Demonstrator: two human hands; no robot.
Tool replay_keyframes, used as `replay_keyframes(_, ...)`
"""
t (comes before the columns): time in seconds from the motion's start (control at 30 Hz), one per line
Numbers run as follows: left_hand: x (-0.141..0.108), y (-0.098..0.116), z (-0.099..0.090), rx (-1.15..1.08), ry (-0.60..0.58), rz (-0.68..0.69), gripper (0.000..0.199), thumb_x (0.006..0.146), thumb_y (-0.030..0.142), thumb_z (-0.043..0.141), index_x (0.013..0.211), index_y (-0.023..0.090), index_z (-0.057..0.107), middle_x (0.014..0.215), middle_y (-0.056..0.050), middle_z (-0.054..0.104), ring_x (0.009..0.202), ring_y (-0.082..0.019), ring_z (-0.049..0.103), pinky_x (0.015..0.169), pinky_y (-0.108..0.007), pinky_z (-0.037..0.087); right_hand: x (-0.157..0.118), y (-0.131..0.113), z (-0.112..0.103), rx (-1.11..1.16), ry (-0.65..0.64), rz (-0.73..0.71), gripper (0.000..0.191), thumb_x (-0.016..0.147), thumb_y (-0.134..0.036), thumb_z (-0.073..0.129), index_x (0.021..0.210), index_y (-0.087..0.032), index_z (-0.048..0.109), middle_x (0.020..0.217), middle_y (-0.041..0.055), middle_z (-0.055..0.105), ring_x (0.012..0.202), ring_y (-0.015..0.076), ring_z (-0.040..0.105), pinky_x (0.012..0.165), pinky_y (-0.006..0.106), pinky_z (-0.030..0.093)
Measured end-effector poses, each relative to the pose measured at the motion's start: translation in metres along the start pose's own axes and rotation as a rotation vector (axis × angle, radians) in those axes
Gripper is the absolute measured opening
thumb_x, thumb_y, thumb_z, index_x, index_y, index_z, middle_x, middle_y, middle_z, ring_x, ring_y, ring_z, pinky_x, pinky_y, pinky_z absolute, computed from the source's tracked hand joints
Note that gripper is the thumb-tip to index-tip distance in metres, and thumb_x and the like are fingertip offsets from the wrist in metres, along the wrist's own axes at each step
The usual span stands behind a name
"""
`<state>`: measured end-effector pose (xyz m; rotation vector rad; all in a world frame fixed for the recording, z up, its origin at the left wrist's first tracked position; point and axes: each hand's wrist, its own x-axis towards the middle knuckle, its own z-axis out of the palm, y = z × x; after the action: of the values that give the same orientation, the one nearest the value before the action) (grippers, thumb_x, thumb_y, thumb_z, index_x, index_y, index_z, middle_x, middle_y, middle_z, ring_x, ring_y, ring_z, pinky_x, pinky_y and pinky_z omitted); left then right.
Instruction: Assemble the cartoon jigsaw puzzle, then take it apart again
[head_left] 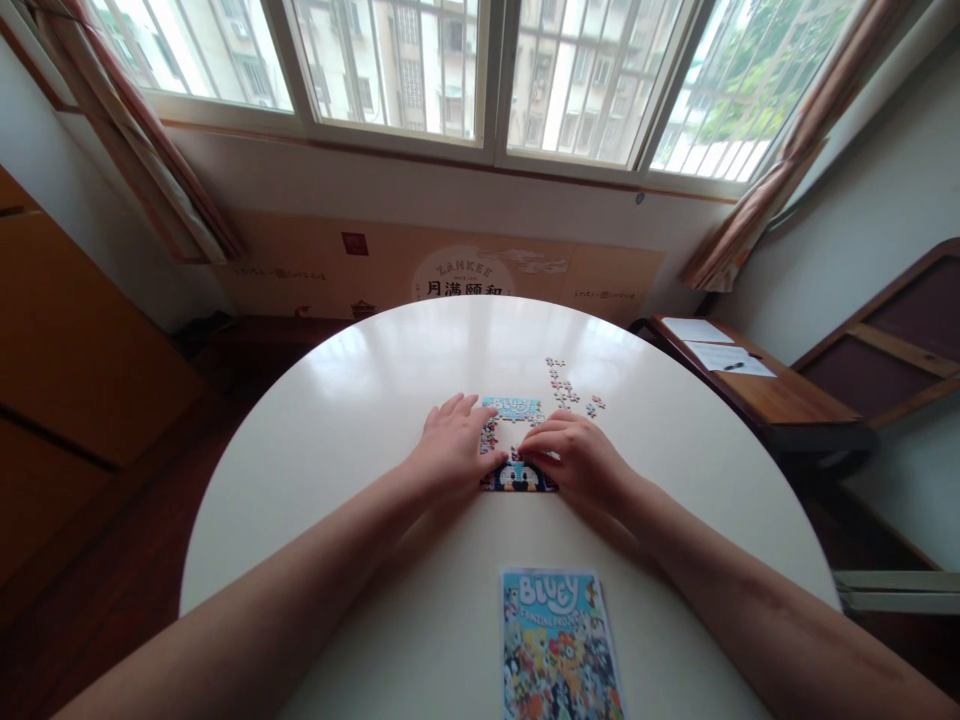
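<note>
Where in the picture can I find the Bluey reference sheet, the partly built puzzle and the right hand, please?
Bluey reference sheet [564,650]: head view, middle of its printed face.
Partly built puzzle [519,477]: head view, its dark-blue lower part.
Right hand [581,450]: head view, back of the hand.

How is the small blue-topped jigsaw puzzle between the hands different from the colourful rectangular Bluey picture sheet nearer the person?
The jigsaw puzzle has a gap in its middle; the picture sheet shows no gap.
Both the left hand and right hand are at the puzzle, while neither is on the sheet.
Both lie flat on the round white table, with "Bluey" lettering on light blue.
</note>
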<state>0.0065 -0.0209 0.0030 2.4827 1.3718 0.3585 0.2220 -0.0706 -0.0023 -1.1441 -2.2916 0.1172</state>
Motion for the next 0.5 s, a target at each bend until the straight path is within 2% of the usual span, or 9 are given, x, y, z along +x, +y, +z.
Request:
replay_keyframes(0.2, 0.0000, 0.0001, -0.0002, 0.011, -0.013, -0.024, 0.064, 0.080, 0.050, 0.067, 0.136, 0.021, 0.054, 0.155, -0.017, 0.038, 0.146, -0.041, 0.025, 0.116, -0.062, 0.019, -0.0001, -0.0014, -0.0015, -0.021, -0.017, -0.019, 0.018, 0.090, -0.019, 0.062, 0.088, -0.030, 0.077, 0.091, -0.0013, 0.076, 0.081, 0.0203, 0.060, 0.079, 0.036, 0.047)
replay_keyframes(0.37, 0.0003, -0.0003, 0.0008, 0.024, -0.020, -0.027, 0.065, 0.081, 0.051, 0.066, 0.137, 0.020, 0.053, 0.155, -0.017, 0.037, 0.146, -0.040, 0.025, 0.117, -0.061, 0.019, 0.0009, -0.0067, -0.0050, -0.123, -0.072, -0.046, 0.018, 0.092, -0.022, 0.060, 0.088, -0.030, 0.076, 0.092, -0.0005, 0.075, 0.082, 0.0209, 0.060, 0.079, 0.037, 0.047)
replay_keyframes(0.5, 0.0004, 0.0010, -0.0002, 0.023, -0.026, -0.029, 0.065, 0.081, 0.051, 0.067, 0.137, 0.021, 0.053, 0.156, -0.017, 0.037, 0.146, -0.040, 0.025, 0.116, -0.062, 0.020, -0.0015, -0.0093, -0.0065, -0.198, -0.055, -0.033, 0.018, 0.087, -0.019, 0.063, 0.092, -0.030, 0.076, 0.106, 0.0021, 0.074, 0.088, 0.0243, 0.061, 0.081, 0.043, 0.049)
